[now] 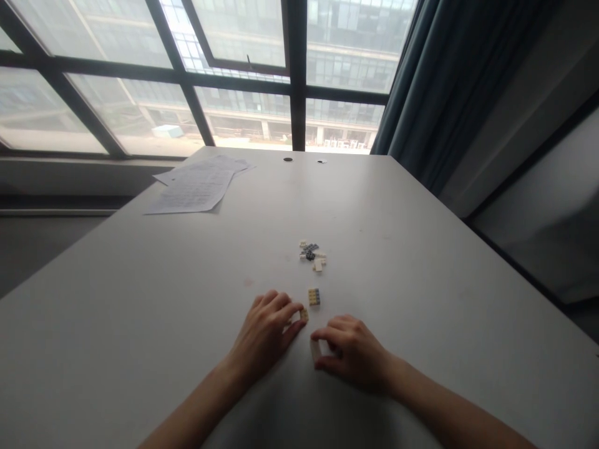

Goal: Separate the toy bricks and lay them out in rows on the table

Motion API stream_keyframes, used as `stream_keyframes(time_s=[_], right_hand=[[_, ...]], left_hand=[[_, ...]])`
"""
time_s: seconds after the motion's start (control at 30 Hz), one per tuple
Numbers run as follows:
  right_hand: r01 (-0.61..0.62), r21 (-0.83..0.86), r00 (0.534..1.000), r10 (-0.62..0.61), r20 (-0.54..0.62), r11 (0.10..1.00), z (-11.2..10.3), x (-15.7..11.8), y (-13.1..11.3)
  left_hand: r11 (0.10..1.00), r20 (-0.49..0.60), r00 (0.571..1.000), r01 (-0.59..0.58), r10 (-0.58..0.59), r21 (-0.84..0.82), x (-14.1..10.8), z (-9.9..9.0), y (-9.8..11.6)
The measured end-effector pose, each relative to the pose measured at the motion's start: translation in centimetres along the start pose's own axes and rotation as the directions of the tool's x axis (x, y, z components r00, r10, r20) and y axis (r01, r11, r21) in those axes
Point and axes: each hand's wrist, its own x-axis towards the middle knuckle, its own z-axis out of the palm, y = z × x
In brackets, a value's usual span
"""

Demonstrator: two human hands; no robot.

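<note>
Table [421, 262]: left hand [270, 319], one brick [304, 315]; right hand [349, 349], one block [316, 353]

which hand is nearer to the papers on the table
Left. The left hand is on the near side of the papers, to their right; the right hand is farther right.

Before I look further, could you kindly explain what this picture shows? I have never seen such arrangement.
There is no machine here, only a person's bare left hand and right hand. The single picture comes from a camera on the person's head, looking forward and down. On the white table, papers lie at the far left; a loose group of small pale and dark pieces lies nearer. Between that group and the hands sits a yellow and blue-grey block. The left hand holds a small yellowish piece between thumb and finger; the right hand pinches a pale piece.
</note>
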Motion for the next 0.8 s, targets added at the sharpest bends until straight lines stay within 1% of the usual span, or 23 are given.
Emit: stream_keyframes(time_s=[0.07,0.1,0.17,0.27,0.33,0.4,0.53,0.6,0.63,0.7,0.8], right_hand=[[0.049,-0.018,0.999,-0.048,0.022,0.999,0.5,0.0,-0.6],[0.054,-0.029,0.998,-0.053,0.031,0.998,0.7,0.1,-0.8],[0.030,-0.042,0.999,-0.028,0.044,0.999,0.9,0.5,-1.2],[-0.002,-0.036,0.997,0.005,0.071,0.999,1.0,1.4,-1.4],[0.002,-0.027,0.996,0.000,0.086,1.000,1.2,1.9,-1.6],[0.005,-0.019,0.997,-0.003,0.083,1.000,1.4,2.1,-1.7],[0.025,0.023,0.998,-0.027,0.057,0.999,1.6,1.7,-1.4],[0.017,0.077,0.999,-0.020,0.032,0.997,1.0,1.2,-0.5],[-0.006,0.105,1.000,0.005,0.011,0.994,0.6,0.9,0.1],[-0.094,0.147,0.994,0.101,-0.041,0.985,-0.5,0.4,1.6],[-0.230,0.166,0.962,0.250,-0.111,0.959,-2.4,0.5,4.1]], left_hand=[[0.999,-0.067,0.997,0.027,-0.025,0.020,0.1,-0.3,-0.3],[0.999,-0.108,0.993,0.042,-0.038,0.030,0.1,-0.4,-0.5],[0.997,-0.188,0.981,0.065,-0.055,0.044,0.1,-0.7,-0.9],[0.997,-0.293,0.955,0.062,-0.049,0.035,0.1,-0.8,-1.2],[0.999,-0.339,0.940,0.042,-0.032,0.022,0.0,-0.8,-1.4],[1.000,-0.357,0.934,0.027,-0.020,0.015,0.0,-0.7,-1.5],[1.000,-0.335,0.942,0.009,-0.001,0.021,-0.3,-0.4,-1.6],[0.999,-0.290,0.956,-0.021,0.030,0.033,-0.3,-0.2,-1.3],[0.998,-0.254,0.966,-0.043,0.051,0.036,-0.3,-0.2,-1.0],[0.995,-0.166,0.982,-0.089,0.093,0.033,0.0,0.1,-0.1],[0.992,-0.053,0.991,-0.125,0.126,0.022,0.8,0.5,1.5]])
